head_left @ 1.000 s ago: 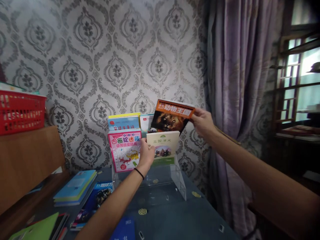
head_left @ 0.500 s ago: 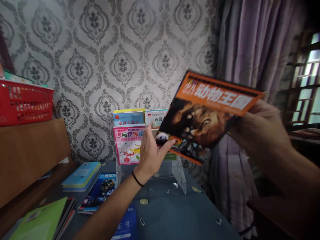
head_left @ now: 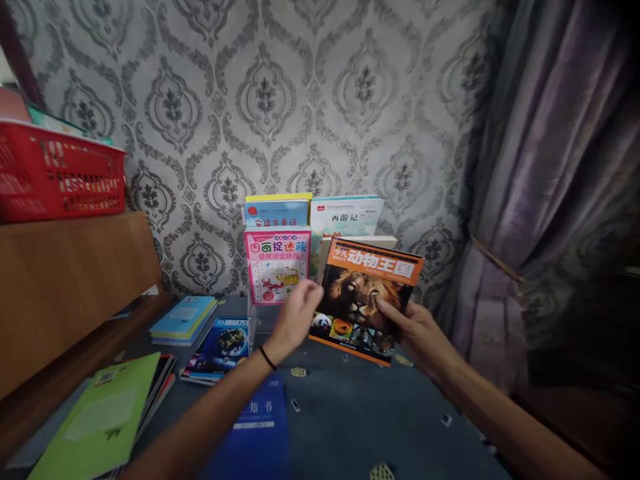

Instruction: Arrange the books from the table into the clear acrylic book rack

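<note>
The right hand [head_left: 420,330] grips the lion book [head_left: 367,280] at its lower right corner, thumb pressed flat on the front cover and the other fingers closed behind it. The lion book is held above the table [head_left: 350,433], its cover facing the wearer and tilted, the right side lower than the left. The left hand [head_left: 295,323], with a dark band [head_left: 268,358] at the wrist, is beside the book's left edge; its fingers are partly curled, tips close together, and whether they touch the book cannot be determined. Directly behind the lion book, a cream book [head_left: 385,240] shows only its upper edge and part of its left side. A white book [head_left: 345,217] stands further back. To the left, a pink book [head_left: 277,250] stands upright in front of a light blue book [head_left: 280,212]. On the table lie an earth magazine [head_left: 227,340], a dark blue book [head_left: 260,440] partly covered by the left forearm, a green book [head_left: 100,407] atop others, and a blue stack [head_left: 185,317].
</note>
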Demonstrator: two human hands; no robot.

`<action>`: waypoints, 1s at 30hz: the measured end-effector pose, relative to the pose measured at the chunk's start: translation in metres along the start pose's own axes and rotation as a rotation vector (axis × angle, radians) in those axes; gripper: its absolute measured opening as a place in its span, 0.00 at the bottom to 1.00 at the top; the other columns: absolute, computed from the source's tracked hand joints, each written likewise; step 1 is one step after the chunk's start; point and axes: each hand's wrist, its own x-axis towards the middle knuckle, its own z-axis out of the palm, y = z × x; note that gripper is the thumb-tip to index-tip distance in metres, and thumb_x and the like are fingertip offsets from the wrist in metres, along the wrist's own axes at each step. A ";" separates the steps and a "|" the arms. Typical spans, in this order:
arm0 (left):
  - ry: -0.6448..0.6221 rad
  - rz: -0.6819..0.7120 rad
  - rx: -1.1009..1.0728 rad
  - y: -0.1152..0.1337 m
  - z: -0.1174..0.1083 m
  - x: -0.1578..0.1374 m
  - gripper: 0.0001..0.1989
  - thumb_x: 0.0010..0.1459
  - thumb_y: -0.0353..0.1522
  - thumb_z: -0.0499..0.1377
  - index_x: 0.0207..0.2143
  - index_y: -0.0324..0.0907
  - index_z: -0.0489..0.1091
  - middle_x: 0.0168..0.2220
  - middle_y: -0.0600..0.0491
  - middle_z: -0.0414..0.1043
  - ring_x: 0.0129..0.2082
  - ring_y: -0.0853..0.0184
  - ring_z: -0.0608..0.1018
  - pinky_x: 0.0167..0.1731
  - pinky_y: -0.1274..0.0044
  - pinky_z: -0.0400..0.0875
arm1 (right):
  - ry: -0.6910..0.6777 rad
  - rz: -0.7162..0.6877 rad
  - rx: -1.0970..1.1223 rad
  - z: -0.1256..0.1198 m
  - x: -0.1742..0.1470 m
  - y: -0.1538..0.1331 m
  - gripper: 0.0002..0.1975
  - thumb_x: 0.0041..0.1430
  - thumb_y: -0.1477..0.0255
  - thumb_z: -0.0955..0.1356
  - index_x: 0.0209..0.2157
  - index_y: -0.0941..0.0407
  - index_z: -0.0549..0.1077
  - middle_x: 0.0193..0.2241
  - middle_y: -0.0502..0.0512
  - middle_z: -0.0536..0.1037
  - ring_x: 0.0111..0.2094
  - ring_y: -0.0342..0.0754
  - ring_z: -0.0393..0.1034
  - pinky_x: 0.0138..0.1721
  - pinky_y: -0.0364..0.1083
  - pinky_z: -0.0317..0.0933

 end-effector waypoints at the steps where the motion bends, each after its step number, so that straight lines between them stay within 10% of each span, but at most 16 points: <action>1: 0.117 0.015 0.113 -0.003 -0.016 0.004 0.10 0.64 0.38 0.54 0.41 0.42 0.69 0.40 0.49 0.75 0.41 0.63 0.77 0.45 0.70 0.72 | 0.037 0.000 0.006 -0.002 -0.002 0.009 0.25 0.36 0.53 0.81 0.35 0.52 0.80 0.30 0.51 0.83 0.29 0.50 0.78 0.30 0.46 0.72; 5: 0.618 0.191 0.451 -0.023 -0.084 0.036 0.18 0.60 0.33 0.57 0.53 0.42 0.61 0.53 0.43 0.67 0.56 0.59 0.70 0.59 0.65 0.64 | 0.133 -0.033 -0.076 -0.012 -0.001 0.032 0.23 0.41 0.53 0.79 0.34 0.54 0.78 0.24 0.49 0.80 0.25 0.49 0.74 0.23 0.44 0.66; 10: 0.330 0.106 0.367 -0.050 -0.118 0.053 0.26 0.61 0.29 0.52 0.61 0.40 0.54 0.58 0.40 0.66 0.59 0.57 0.71 0.60 0.62 0.65 | 0.129 -0.128 -0.163 -0.014 0.006 0.050 0.25 0.45 0.51 0.77 0.37 0.56 0.80 0.30 0.52 0.82 0.33 0.52 0.75 0.32 0.47 0.68; 16: 0.425 0.285 0.689 -0.032 -0.083 0.018 0.20 0.62 0.30 0.53 0.57 0.40 0.61 0.53 0.42 0.67 0.57 0.56 0.70 0.59 0.61 0.65 | 0.074 -0.123 -0.155 -0.018 0.012 0.067 0.25 0.45 0.50 0.76 0.37 0.55 0.79 0.34 0.53 0.82 0.35 0.52 0.75 0.39 0.49 0.68; 23: -0.232 0.427 0.745 -0.001 -0.011 0.036 0.11 0.68 0.27 0.47 0.45 0.43 0.68 0.45 0.49 0.71 0.43 0.64 0.75 0.46 0.71 0.71 | -0.224 0.209 -0.116 -0.021 -0.026 0.086 0.21 0.44 0.51 0.76 0.32 0.54 0.78 0.27 0.51 0.79 0.29 0.50 0.73 0.32 0.47 0.67; 30: -0.149 0.215 1.037 0.004 0.024 0.066 0.09 0.65 0.23 0.49 0.46 0.37 0.63 0.45 0.40 0.69 0.46 0.57 0.74 0.46 0.67 0.70 | -0.212 0.394 -0.026 -0.037 -0.045 0.119 0.25 0.41 0.53 0.78 0.35 0.56 0.76 0.30 0.52 0.80 0.30 0.48 0.74 0.35 0.48 0.68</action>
